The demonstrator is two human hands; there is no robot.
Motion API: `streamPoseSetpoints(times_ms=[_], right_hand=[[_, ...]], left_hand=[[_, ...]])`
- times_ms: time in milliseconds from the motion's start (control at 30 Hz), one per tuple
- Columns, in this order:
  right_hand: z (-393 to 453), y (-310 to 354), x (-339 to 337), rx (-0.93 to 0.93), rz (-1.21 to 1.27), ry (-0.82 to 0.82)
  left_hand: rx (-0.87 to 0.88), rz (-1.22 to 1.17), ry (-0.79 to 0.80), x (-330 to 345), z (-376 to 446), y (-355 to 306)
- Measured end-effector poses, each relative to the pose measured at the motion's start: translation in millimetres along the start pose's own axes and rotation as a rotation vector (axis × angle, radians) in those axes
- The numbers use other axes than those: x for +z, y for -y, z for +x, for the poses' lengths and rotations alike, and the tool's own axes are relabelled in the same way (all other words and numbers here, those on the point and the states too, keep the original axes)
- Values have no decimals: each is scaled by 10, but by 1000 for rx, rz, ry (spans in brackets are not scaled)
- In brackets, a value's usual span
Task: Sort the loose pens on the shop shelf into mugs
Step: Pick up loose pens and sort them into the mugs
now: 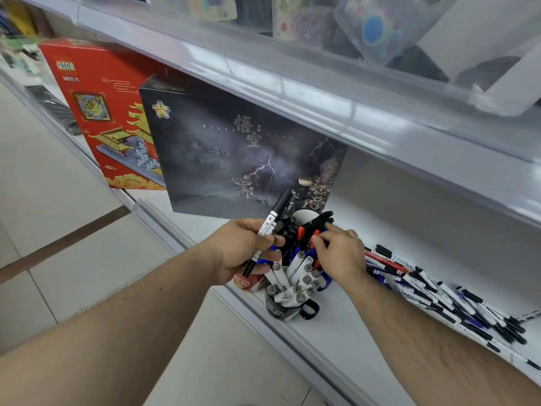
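Your left hand (pixel 244 249) gripped a black-and-white marker (pixel 268 231), fingers curled round its barrel, the pen tilted with its black cap up and to the right. Your right hand (pixel 341 254) reached over the mugs, fingertips pinching a black pen (pixel 319 219) among red and blue pens crowded there. The nearest mug (pixel 285 310), dark with a handle, stood at the shelf (pixel 336 332) front edge, packed with grey-capped white markers (pixel 295 281). A red mug (pixel 244 281) sat just beside it, partly hidden under your left hand. A further mug (pixel 303 215) stood behind; its contents could not be told apart clearly. Loose pens (pixel 439 294) lay heaped on the shelf to the right, near your right wrist. A dark box (pixel 234 148) and a red box (pixel 99 112) stood upright behind the mugs.
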State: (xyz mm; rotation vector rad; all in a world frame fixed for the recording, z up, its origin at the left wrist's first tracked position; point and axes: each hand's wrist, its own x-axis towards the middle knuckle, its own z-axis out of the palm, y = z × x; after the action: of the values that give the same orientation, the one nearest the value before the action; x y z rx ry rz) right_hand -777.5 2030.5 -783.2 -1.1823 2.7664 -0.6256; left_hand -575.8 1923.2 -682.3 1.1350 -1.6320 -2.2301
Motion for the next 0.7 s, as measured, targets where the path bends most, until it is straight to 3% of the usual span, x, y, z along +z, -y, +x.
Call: streamPoseSetpoints(times_ms=[67, 200, 300, 467, 533, 633, 700], right_hand=[[10, 142, -131, -65, 59, 59], [27, 435, -237, -268, -105, 484], [87, 323, -239, -207, -199, 592], [58, 59, -382, -136, -224, 584], [-1, 73, -488, -126, -131, 508], [-146, 249, -727, 46, 370, 185], [-284, 381, -968, 184, 763, 124]], left_hand=[[-1, 3, -10, -11, -3, -1], [0, 25, -15, -2, -22, -14], [0, 32, -21, 9, -31, -15], [-8, 37, -21, -9, -29, 1], [-15, 45, -11, 18, -38, -14], [-48, 5, 99, 133, -92, -57], [-84, 12, 215, 247, -153, -81]])
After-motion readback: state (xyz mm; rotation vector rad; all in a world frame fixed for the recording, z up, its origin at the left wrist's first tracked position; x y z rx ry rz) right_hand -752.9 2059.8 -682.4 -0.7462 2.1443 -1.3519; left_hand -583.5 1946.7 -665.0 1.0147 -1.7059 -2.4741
